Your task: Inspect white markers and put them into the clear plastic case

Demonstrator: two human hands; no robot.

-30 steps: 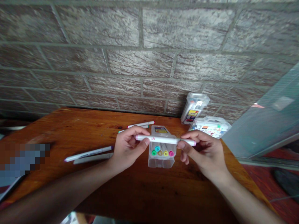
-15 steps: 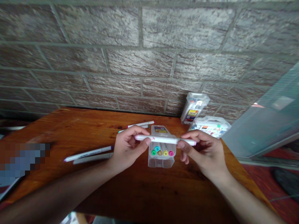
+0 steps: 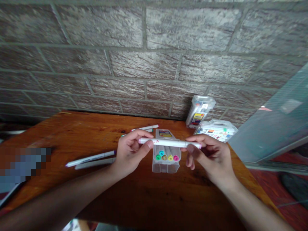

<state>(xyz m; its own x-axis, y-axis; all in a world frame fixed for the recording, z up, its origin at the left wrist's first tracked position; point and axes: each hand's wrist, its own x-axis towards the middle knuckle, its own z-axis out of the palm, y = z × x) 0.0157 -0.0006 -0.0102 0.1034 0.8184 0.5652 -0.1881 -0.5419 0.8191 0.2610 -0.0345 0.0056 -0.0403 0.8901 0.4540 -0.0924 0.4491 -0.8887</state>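
Note:
A white marker [image 3: 169,143] with pinkish-purple ends is held level across the middle of the view. My left hand [image 3: 131,150] pinches its left end between thumb and fingers. At the other end, my right hand [image 3: 209,154] is closed on the marker near its cap, thumb in front. Behind and below the marker lies a clear plastic marker case [image 3: 166,168], its flap folded open toward me. Several markers inside it show round ends [image 3: 170,158] in green, blue, brown, yellow and pink. The held marker hides part of the case.
On the wooden table [image 3: 144,199], two loose markers [image 3: 90,158] lie left of my left arm, and two more [image 3: 145,127] lie behind that hand. A closed clear case [image 3: 200,111] and a handled case [image 3: 216,130] stand at the back right, near the brick wall [image 3: 163,64].
The marker has turned slightly about its length, so its red print sits a little differently. My right thumb has shifted right along it, toward the cap end.

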